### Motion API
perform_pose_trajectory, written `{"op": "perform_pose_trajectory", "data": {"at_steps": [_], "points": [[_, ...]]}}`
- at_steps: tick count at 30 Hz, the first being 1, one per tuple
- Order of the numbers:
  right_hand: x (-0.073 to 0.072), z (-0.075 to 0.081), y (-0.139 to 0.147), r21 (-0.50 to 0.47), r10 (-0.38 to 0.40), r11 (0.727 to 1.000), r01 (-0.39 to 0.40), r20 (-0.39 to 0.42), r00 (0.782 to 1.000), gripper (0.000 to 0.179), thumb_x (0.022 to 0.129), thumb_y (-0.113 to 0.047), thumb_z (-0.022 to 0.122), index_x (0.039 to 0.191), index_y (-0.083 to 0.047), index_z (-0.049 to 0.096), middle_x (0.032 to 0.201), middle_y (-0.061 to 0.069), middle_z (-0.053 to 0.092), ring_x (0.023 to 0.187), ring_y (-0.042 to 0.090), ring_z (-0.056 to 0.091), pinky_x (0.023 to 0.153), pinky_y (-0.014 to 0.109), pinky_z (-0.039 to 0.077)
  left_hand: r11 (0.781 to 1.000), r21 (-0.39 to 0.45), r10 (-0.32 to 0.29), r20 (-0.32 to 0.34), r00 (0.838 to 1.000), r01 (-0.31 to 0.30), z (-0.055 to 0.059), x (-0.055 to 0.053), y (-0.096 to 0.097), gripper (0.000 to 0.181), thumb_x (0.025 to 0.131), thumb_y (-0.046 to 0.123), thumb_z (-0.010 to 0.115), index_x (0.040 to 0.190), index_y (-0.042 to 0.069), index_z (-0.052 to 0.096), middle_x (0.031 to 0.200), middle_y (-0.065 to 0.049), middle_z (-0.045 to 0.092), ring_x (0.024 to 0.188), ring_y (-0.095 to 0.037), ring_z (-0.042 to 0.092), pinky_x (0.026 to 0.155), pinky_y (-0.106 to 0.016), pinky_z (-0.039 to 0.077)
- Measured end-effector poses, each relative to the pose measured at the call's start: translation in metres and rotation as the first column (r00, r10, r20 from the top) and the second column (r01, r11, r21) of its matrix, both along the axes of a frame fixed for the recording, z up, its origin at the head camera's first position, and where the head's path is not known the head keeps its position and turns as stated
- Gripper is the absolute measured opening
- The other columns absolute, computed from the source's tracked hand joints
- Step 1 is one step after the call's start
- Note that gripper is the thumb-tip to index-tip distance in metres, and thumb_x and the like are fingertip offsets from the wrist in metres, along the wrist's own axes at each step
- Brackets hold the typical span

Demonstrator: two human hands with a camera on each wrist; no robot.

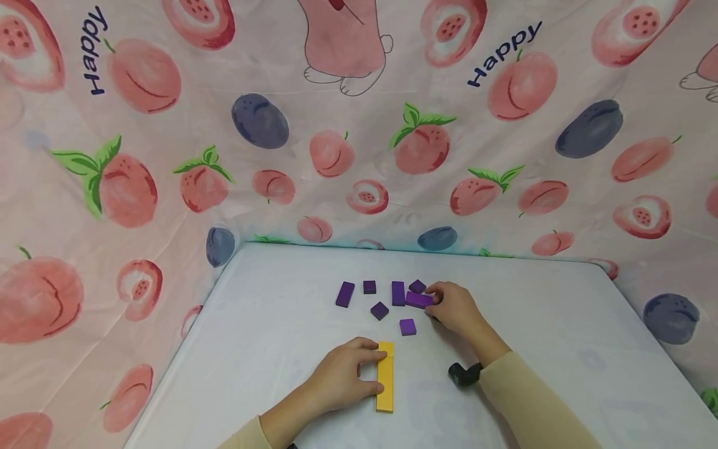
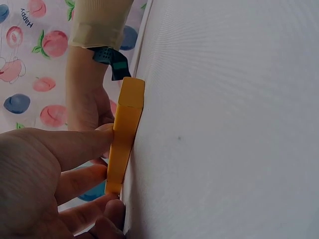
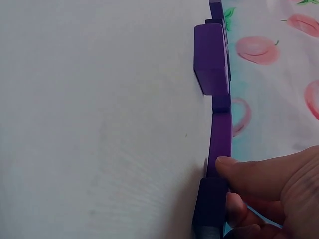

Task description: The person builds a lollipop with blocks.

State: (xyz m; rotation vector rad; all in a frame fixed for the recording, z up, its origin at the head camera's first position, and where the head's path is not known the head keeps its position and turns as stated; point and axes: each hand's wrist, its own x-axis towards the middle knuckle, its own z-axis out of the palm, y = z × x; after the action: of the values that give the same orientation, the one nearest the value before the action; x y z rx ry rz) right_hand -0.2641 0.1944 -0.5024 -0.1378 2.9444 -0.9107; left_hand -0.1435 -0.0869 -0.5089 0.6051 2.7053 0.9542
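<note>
My left hand (image 1: 344,374) holds a yellow bar (image 1: 384,390) at its left side, thumb toward the near end and fingers toward the far end. A short yellow block (image 1: 386,348) lines up with the bar's far end, by my fingertips. In the left wrist view, the thumb and fingers reach along the yellow bar (image 2: 124,134). My right hand (image 1: 457,308) pinches the right end of an oblong purple block (image 1: 417,300). That block lies close to an upright-lying purple oblong (image 1: 397,294) and a dark purple cube (image 1: 417,286).
Beyond my left hand lie another purple oblong (image 1: 344,294), a dark purple cube (image 1: 369,287) and a turned cube (image 1: 379,310). A lighter purple cube (image 1: 407,327) sits between my hands. A fruit-printed curtain (image 1: 359,149) hangs behind the white table (image 1: 291,312).
</note>
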Motion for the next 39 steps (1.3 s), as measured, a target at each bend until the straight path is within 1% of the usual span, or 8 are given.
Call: {"op": "perform_pose_trajectory", "data": {"at_steps": [4,7,13,21,26,30,34,39], "points": [[-0.001,-0.001,-0.002,0.018,-0.01,1.0,0.009,0.002,1.0,0.032,0.089,-0.01,0.084,0.121,-0.006,0.077,0.094,0.007,0.065,0.091,0.024,0.058,0.085,0.041,0.048,1.0,-0.002,0.0,-0.001,1.0,0.0,0.0,0.0,0.0,0.056,0.085,0.038,0.09,0.138,0.03,0.075,0.145,0.006,0.068,0.093,0.0,0.059,0.092,-0.03,0.054],[-0.001,-0.002,-0.002,0.025,-0.01,1.0,0.01,-0.002,1.0,0.03,0.09,-0.01,0.084,0.119,-0.006,0.078,0.094,0.008,0.066,0.091,0.025,0.058,0.084,0.041,0.047,1.0,0.002,-0.001,0.002,1.0,0.001,0.0,0.0,0.0,0.056,0.085,0.038,0.09,0.138,0.03,0.075,0.145,0.006,0.067,0.089,0.0,0.058,0.09,-0.029,0.053],[-0.001,-0.002,0.001,0.001,-0.016,1.0,0.016,-0.001,1.0,0.029,0.091,-0.011,0.083,0.119,-0.008,0.077,0.095,0.007,0.064,0.092,0.025,0.058,0.083,0.04,0.046,1.0,0.019,-0.001,0.008,1.0,0.001,0.0,0.0,-0.001,0.056,0.085,0.037,0.091,0.138,0.029,0.075,0.145,0.005,0.067,0.079,0.0,0.054,0.083,-0.025,0.049],[0.002,-0.001,0.003,-0.033,-0.006,0.999,0.005,-0.012,1.0,0.029,0.092,-0.01,0.081,0.12,-0.008,0.075,0.095,0.007,0.063,0.092,0.024,0.057,0.083,0.04,0.047,1.0,0.027,0.0,0.014,1.0,0.0,0.001,-0.001,0.0,0.056,0.086,0.037,0.091,0.138,0.03,0.075,0.146,0.005,0.067,0.075,0.0,0.053,0.078,-0.023,0.047],[0.003,0.0,0.003,-0.056,-0.01,0.998,0.01,-0.013,1.0,0.028,0.093,-0.01,0.08,0.12,-0.008,0.075,0.095,0.006,0.062,0.094,0.025,0.057,0.083,0.04,0.046,0.999,0.034,-0.004,0.02,1.0,0.003,0.001,0.0,-0.001,0.056,0.085,0.036,0.091,0.138,0.029,0.075,0.145,0.005,0.067,0.075,-0.001,0.053,0.078,-0.023,0.047],[0.005,0.002,0.002,-0.078,-0.017,0.997,0.015,-0.014,1.0,0.029,0.094,-0.01,0.08,0.122,-0.008,0.074,0.096,0.006,0.062,0.096,0.025,0.058,0.084,0.04,0.047,1.0,0.027,-0.004,0.015,1.0,0.003,0.001,0.0,-0.001,0.056,0.085,0.036,0.091,0.138,0.028,0.075,0.145,0.005,0.067,0.075,-0.001,0.053,0.08,-0.024,0.048],[0.007,0.003,0.001,-0.086,-0.009,0.996,0.007,-0.027,1.0,0.03,0.093,-0.01,0.08,0.122,-0.008,0.074,0.096,0.005,0.061,0.097,0.025,0.058,0.084,0.039,0.048,1.0,0.02,-0.001,0.01,1.0,0.001,0.001,0.0,-0.001,0.056,0.085,0.037,0.091,0.138,0.029,0.075,0.145,0.005,0.067,0.076,0.0,0.053,0.083,-0.025,0.049],[0.012,0.006,-0.002,-0.096,-0.003,0.995,0.0,-0.03,1.0,0.03,0.093,-0.009,0.081,0.123,-0.008,0.073,0.096,0.006,0.061,0.096,0.024,0.058,0.082,0.038,0.05,1.0,0.019,0.0,0.014,1.0,0.0,0.0,0.0,0.0,0.056,0.085,0.038,0.091,0.138,0.03,0.075,0.145,0.006,0.067,0.077,-0.001,0.054,0.083,-0.025,0.049]]}}
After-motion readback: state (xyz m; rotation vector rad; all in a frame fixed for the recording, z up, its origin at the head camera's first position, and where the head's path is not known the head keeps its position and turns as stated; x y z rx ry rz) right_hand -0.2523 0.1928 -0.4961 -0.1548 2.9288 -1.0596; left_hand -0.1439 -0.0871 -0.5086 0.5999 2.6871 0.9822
